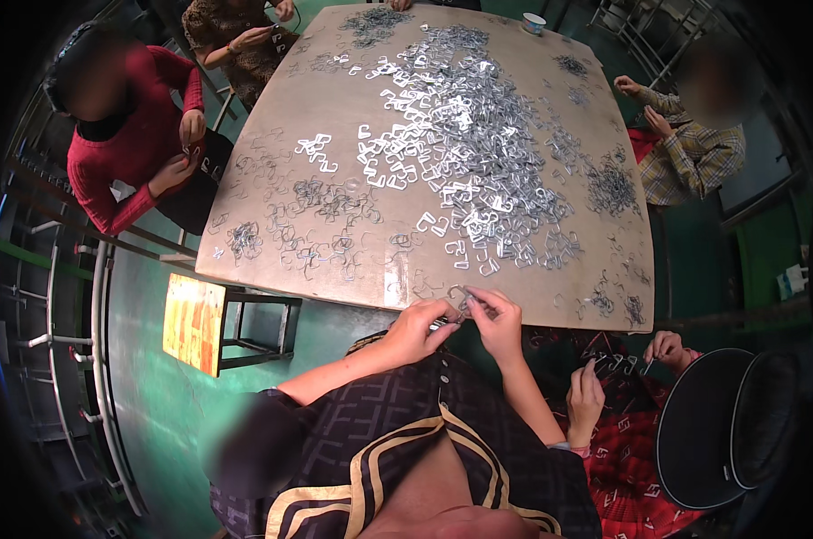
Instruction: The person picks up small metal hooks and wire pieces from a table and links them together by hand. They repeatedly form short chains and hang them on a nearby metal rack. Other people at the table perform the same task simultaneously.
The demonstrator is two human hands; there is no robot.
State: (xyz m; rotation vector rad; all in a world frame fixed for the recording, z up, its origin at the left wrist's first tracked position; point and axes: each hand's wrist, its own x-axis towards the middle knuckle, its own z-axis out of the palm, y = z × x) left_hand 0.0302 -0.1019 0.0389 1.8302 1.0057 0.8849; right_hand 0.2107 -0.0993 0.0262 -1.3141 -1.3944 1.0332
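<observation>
Leftmost, a person in a red sweater (pixel 164 94) sits by the table (pixel 276 108), fingers drawn together; what they grip is too small to tell. A stool (pixel 191 323) with a yellowish wooden top follows, then a person in a brown patterned top (pixel 213 27). Thin dark wire loops (pixel 325 202) lie scattered over the left part of the tabletop. The wearer's black top (pixel 361 413), gold-striped at the neck, carries a repeated letter-like pattern. At the near table edge, the left hand (pixel 418 329) has its fingers curled around small metal, meeting the right hand (pixel 498 319). Between their fingertips is a small metal hook (pixel 457 293), silvery grey, with a bent end; the right thumb and fingers pinch it. Beyond spreads a pile of flat silver hooks (pixel 487 135), shiny and overlapping. A white cup (pixel 534 22) at the far edge has blue markings too small to read. Farther right, a neighbour's red patterned dress (pixel 622 467) bears pale letter-like motifs, and a person in a plaid shirt (pixel 707 162) sits beside the table.
</observation>
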